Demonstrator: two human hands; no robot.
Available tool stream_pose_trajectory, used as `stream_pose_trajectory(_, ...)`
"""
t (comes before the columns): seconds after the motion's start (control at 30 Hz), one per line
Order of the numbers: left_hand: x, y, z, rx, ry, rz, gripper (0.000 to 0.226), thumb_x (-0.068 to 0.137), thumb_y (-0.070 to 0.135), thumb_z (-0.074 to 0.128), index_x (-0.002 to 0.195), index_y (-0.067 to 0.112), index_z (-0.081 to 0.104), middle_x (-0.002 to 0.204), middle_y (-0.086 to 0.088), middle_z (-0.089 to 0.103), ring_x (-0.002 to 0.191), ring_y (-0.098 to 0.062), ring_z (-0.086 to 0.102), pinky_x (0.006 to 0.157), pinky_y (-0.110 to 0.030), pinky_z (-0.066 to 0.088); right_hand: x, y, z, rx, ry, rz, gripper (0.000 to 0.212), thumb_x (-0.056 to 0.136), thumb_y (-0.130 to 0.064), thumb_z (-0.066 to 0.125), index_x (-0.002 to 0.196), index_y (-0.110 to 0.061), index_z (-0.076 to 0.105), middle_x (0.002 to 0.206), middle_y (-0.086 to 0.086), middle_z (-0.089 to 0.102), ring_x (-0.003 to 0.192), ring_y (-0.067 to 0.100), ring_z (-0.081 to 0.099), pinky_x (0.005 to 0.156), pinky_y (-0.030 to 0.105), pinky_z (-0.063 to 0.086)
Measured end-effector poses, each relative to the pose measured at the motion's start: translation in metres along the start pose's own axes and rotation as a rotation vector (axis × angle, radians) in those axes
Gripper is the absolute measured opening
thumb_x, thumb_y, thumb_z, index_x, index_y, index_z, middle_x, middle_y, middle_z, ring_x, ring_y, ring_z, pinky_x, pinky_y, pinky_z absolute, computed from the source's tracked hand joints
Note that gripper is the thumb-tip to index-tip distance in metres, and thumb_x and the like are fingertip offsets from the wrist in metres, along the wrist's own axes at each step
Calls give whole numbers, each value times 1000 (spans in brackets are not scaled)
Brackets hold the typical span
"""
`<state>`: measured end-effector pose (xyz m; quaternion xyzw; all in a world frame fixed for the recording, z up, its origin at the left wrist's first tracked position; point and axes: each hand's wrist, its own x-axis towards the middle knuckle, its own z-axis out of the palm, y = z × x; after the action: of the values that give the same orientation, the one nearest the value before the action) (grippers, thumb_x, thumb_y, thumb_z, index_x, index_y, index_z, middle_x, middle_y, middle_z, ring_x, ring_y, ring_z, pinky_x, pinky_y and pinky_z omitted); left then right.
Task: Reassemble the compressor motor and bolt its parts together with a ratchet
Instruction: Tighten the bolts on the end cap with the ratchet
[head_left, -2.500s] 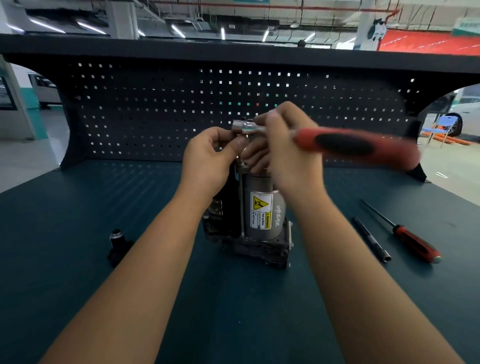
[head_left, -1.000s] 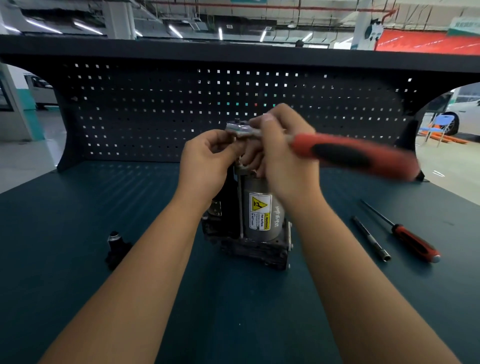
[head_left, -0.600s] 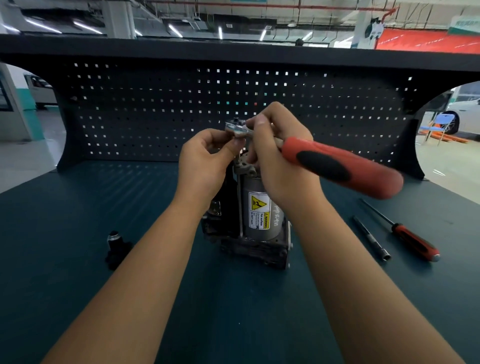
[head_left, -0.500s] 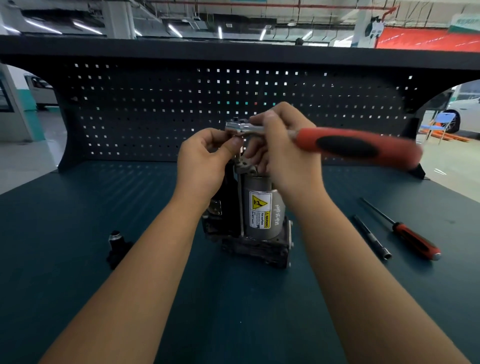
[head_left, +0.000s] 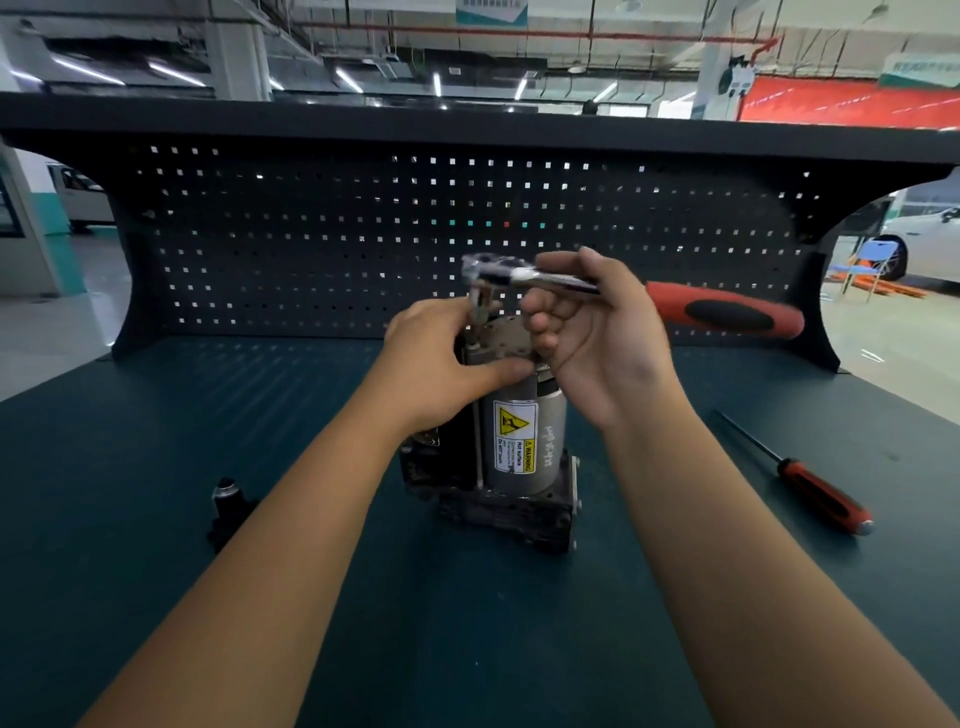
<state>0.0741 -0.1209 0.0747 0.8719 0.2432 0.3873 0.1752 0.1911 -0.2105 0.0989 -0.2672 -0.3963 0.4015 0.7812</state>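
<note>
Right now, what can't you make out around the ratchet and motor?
- Head view, ratchet head: motion-blurred, so socket seating is unclear.
- Head view, bolt under it: hidden by left hand fingers.
- Head view, compressor motor top edge: covered by left hand and right hand.
- Head view, small black part at left: too dark and small to identify.

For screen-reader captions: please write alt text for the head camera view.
A right hand holds a red-handled ratchet, its head over the top of an upright motor that the left hand grips on a bench. A screwdriver lies to the right, a small black part to the left.
</note>
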Motion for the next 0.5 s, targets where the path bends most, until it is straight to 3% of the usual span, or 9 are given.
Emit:
stream_pose_trajectory(0.1, -1, 2, -1, 130, -40, -25, 65, 72, 54, 70, 130, 27, 55, 121, 4, 58, 121, -18, 41, 104, -38, 32, 4, -15, -8, 394, 72, -43, 36, 100, -21, 31, 78, -8, 57, 50, 4, 54, 39, 9, 48, 35, 15, 37)
stream_pose_trajectory(0.13, -2, 2, -1, 139, -50, -30, 68, 72, 56, 69, 132, 29, 53, 124, 5, 57, 123, -17, 39, 105, -37, 29, 5, -22, -13, 407, 86, -102, 37, 100, -23, 32, 78, -8, 58, 51, 5, 55, 41, 9, 50, 36, 15, 39)
stream_pose_trajectory(0.23, -2, 1, 1, 230, -101, -11, 82, 67, 69, 59, 138, 32, 44, 134, 9, 51, 127, -16, 34, 107, -39, 22, 3, -36, -37, 54, 95, -271, 38, 103, -32, 32, 90, -10, 60, 68, 7, 69, 62, 14, 65, 56, 19, 51)
stream_pose_trajectory(0.33, -2, 1, 2, 300, -104, -6, 88, 65, 72, 56, 141, 32, 39, 136, 10, 48, 127, -16, 33, 106, -38, 20, -5, -24, -68, -348, 96, -289, 32, 104, -30, 30, 102, -12, 56, 97, 11, 71, 92, 20, 70, 79, 27, 55)
stream_pose_trajectory(0.4, -4, 0, 2, 326, -94, 7, 86, 66, 71, 58, 141, 32, 39, 135, 10, 47, 127, -17, 33, 105, -38, 20, -13, -9, -86, -607, 161, -242, 28, 104, -26, 31, 98, -14, 55, 101, 15, 70, 93, 22, 71, 80, 28, 56)
stream_pose_trajectory(0.5, -8, 1, -1, 327, -87, -5, 92, 63, 74, 55, 143, 32, 36, 139, 9, 42, 129, -16, 31, 107, -38, 18, -25, 17, -107, -891, 219, -120, 28, 102, -23, 37, 85, -14, 56, 93, 18, 71, 82, 22, 71, 74, 25, 54)
